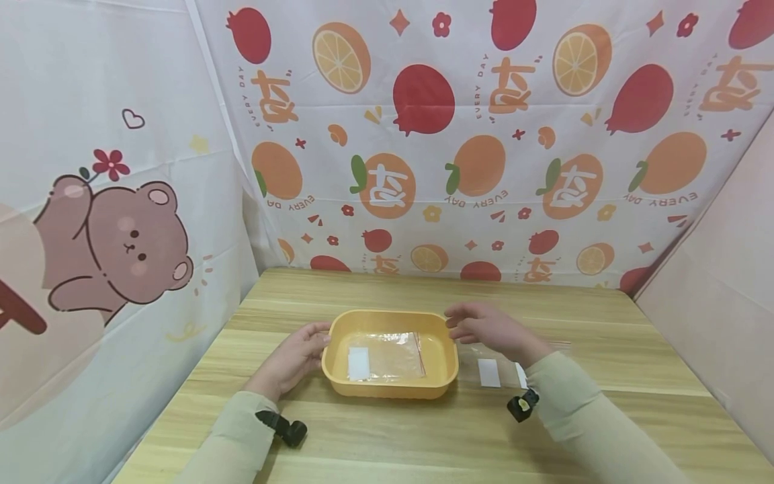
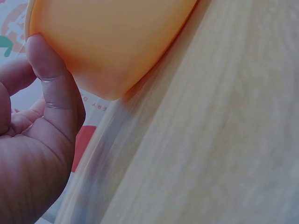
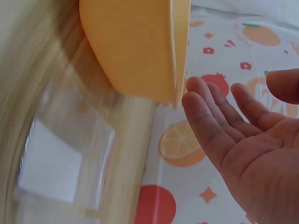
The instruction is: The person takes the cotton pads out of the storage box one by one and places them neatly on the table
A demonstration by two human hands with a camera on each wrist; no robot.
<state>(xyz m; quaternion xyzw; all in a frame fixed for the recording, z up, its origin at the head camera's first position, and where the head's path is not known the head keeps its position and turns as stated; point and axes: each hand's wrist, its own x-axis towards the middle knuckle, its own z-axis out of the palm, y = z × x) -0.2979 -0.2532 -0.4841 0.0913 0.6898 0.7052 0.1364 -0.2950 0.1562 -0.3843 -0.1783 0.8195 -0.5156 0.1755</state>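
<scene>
A yellow plastic basin (image 1: pixel 390 390) stands on the wooden table. My left hand (image 1: pixel 296 357) is at its left end; in the left wrist view a fingertip lies against the outer wall and the thumb (image 2: pixel 16 77) comes in from the rim side, pinching the edge. In the basin lies a clear zip bag (image 1: pixel 393 356) with a white label. At the right end, my right hand (image 1: pixel 492 331) has its fingers spread and fairly straight, with fingertips (image 3: pixel 192 100) right by the rim and nothing in its palm.
On the table under my right forearm lies more clear zip-bag plastic (image 1: pixel 490 372) with white labels. A fruit-print cloth (image 1: pixel 423 222) hangs behind the table, and a bear-print cloth (image 1: pixel 139 370) hangs at the left.
</scene>
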